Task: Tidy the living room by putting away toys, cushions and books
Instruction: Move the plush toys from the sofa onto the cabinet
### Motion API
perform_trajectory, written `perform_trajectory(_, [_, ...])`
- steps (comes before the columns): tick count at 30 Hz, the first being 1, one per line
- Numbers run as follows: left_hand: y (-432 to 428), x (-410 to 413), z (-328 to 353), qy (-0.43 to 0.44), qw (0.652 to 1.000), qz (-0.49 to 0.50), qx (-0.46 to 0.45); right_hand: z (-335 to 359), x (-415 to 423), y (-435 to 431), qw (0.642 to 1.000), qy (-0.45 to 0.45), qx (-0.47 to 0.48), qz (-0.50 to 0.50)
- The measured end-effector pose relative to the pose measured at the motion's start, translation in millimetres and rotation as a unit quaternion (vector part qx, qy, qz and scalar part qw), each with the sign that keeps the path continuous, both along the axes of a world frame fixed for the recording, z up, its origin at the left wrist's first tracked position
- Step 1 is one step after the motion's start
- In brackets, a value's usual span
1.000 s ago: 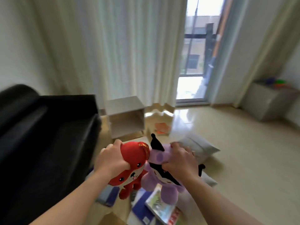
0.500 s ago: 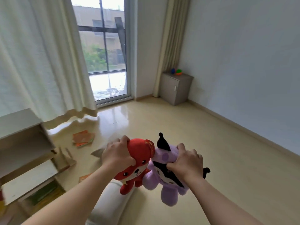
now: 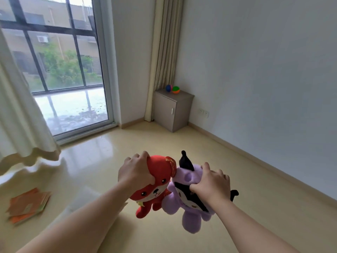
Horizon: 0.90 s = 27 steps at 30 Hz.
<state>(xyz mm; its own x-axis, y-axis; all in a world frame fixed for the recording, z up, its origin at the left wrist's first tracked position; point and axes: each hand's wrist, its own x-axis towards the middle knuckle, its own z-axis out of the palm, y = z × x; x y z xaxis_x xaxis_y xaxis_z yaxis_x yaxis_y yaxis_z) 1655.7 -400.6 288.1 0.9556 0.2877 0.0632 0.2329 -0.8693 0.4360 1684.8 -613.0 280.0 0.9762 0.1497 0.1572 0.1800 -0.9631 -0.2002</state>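
Observation:
My left hand (image 3: 134,170) grips the head of a red plush fox (image 3: 155,187) and holds it in the air. Beside it, my right hand (image 3: 211,181) grips a purple and black plush toy (image 3: 189,214) by its head. The two toys touch each other and hang over the floor. A pale cushion (image 3: 78,207) lies on the floor under my left forearm, partly hidden. A stack of orange books (image 3: 27,203) lies on the floor at the left.
A small grey cabinet (image 3: 173,110) stands in the far corner with two coloured balls (image 3: 172,88) on top. A glass door (image 3: 60,70) and a white curtain (image 3: 20,115) fill the left. The tan floor (image 3: 237,179) stretches to the right wall.
The view has swung to the right, away from the black sofa and open shelf unit, toward the corner cabinet. Both hands keep their grip on the toys.

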Motion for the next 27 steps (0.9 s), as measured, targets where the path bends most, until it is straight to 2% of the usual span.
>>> perform_trajectory(7, [9,214,-14,-0.002,0.999,-0.021,0.029,-18,208,9,1.0,0.0,-0.002,-0.003])
perform_trajectory(10, [13,322,-14,0.003,1.0,-0.004,0.02,-21,322,14,1.0,0.008,0.012,-0.001])
perform_trajectory(14, [36,419,-4,0.01,1.0,0.014,0.016,-4,428,33,1.0,0.012,0.015,0.003])
perform_trajectory(21, [119,585,-8,0.005,0.998,0.042,-0.038,6,612,105,0.999,0.002,0.004,0.035])
perform_trajectory(27, [204,742,-12,0.001,0.999,0.043,-0.033,-1,763,187,0.999,0.008,0.011,0.03])
